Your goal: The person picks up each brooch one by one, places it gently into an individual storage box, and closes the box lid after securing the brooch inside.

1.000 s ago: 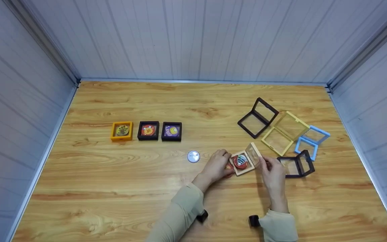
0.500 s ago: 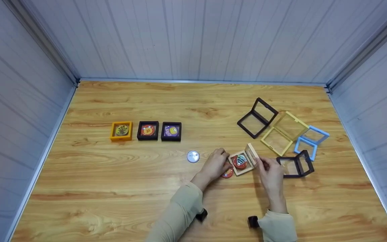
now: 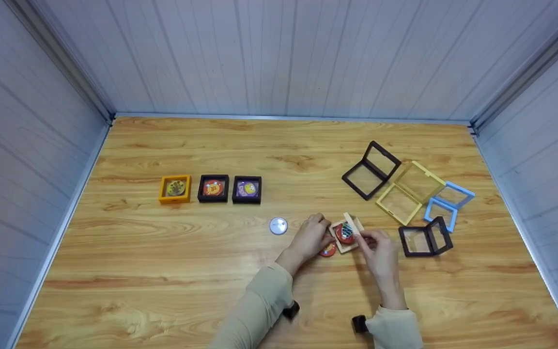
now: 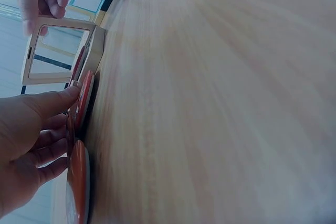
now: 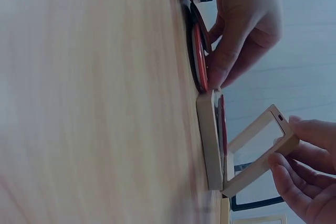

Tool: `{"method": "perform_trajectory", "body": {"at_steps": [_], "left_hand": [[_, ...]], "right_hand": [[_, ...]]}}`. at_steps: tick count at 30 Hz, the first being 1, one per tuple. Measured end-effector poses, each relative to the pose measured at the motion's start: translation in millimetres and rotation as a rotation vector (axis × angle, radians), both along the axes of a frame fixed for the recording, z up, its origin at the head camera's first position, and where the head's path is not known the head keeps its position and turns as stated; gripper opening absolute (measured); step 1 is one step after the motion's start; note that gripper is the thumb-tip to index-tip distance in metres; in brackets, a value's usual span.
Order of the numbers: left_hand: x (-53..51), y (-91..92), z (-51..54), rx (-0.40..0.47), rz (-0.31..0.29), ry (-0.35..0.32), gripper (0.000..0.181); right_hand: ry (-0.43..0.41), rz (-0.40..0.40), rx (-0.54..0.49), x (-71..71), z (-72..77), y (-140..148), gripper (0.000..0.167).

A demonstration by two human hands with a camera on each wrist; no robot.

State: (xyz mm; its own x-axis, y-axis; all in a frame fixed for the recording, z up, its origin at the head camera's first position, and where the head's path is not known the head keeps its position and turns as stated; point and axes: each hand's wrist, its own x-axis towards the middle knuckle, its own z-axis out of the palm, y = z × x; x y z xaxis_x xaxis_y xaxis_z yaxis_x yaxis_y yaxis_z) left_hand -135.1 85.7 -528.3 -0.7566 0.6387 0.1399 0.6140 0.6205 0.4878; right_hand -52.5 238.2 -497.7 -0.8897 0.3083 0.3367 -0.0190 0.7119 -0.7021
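A small beige hinged frame [image 3: 344,249] lies on the table with its lid [image 3: 351,224] tilted partly over the base. Inside it is a round red badge [image 3: 345,233] with a dark and white pattern. My left hand [image 3: 306,240] grips the frame's left edge, thumb at the rim in the left wrist view. Beside that thumb another red badge [image 3: 328,249] lies flat, partly hidden; an orange-red badge [image 4: 79,182] shows nearer the left wrist camera. With thumb and fingers my right hand [image 3: 382,257] pinches the lid's free edge, also seen in the right wrist view [image 5: 310,163].
A pale round badge [image 3: 278,226] lies left of my left hand. Further left stand an orange frame [image 3: 163,194] and two black frames [image 3: 213,198], [image 3: 247,199] with badges. Open black [image 3: 349,182], yellow [image 3: 407,218], blue [image 3: 452,225] and dark [image 3: 431,253] frames lie at right.
My right hand has moved left, swinging the beige lid from leaning right to over the base. My left thumb has shifted up, uncovering the red badge beside the frame.
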Motion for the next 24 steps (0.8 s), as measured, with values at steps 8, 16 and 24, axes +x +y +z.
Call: {"method": "perform_trajectory", "body": {"at_steps": [8,16,24], "left_hand": [[0.8,0.6,0.0,0.008,0.011,0.031,0.03],[1.3,-0.1,-0.7,0.025,0.016,0.039,0.029],[0.5,-0.6,-1.7,0.034,0.004,0.071,0.027]], "right_hand": [[-0.029,0.056,0.029,-1.4,-4.8,-9.3,0.011],[-0.07,0.101,0.1,-2.5,-6.2,-14.3,0.009],[-0.119,0.145,0.157,-4.2,-6.6,-16.7,0.008]]}}
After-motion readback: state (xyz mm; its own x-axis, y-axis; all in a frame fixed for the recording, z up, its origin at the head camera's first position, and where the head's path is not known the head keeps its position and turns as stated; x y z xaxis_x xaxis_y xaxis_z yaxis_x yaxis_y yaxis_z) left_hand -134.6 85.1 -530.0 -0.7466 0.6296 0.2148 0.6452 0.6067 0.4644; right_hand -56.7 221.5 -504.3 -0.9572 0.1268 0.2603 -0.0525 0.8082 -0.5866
